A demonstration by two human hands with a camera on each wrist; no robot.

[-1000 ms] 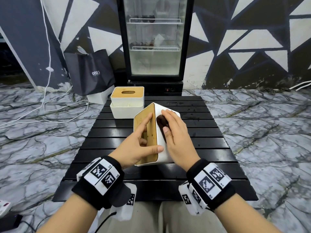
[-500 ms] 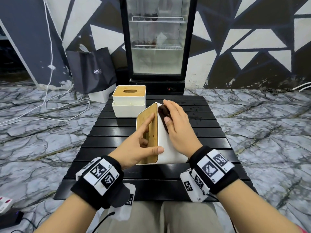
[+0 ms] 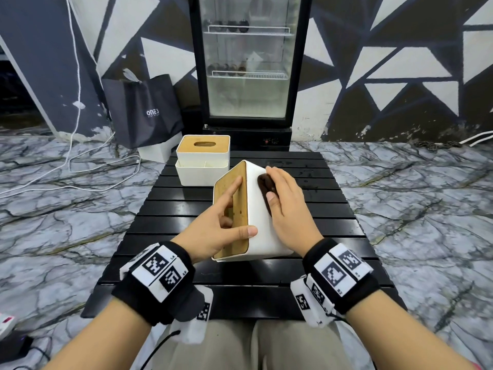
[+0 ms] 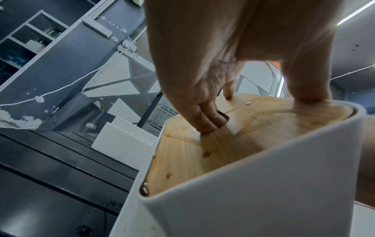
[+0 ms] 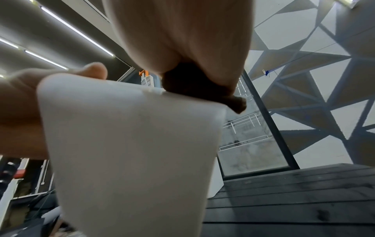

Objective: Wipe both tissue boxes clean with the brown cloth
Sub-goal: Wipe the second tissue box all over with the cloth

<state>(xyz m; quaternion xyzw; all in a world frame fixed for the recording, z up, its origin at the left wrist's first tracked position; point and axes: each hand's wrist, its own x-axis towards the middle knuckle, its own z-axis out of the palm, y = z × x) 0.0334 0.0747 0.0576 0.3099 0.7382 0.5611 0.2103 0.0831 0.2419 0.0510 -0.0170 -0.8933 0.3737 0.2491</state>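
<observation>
Head view first. The near box (image 3: pixel 260 212) is tipped on its side on the black table (image 3: pixel 344 228), wooden lid (image 3: pixel 233 209) turned to the left. It's steadied by the left hand (image 3: pixel 218 225): thumb laid over the lid's near edge, index finger stretched flat up the lid, other fingers tucked into the lid slot. The brown cloth (image 3: pixel 266 184) is pressed onto the upturned white side by the right hand (image 3: pixel 286 206), fingers laid nearly straight over it. The far box (image 3: pixel 202 160) sits upright just beyond the near box, lid on, with a white open-top tray part at its front; nothing can be seen inside that.

Left wrist view: the curled fingers (image 4: pixel 205 118) are hooked into the slot, thumb planted on the lid edge. Brownish stains are seen on the wood (image 4: pixel 202 154). No tissue can be seen in the slot, so the contents can't be told.

Right wrist view: the cloth (image 5: pixel 202 87) is bunched under the palm against the top edge of the white side (image 5: pixel 129 144).

Handling guess: the box is likely a light, stiff plastic shell, smooth and probably slippery, so it'd likely skid under wiping pressure unless braced. The slot and lid edge look like the best hold. The cloth is soft and wads up easily.
</observation>
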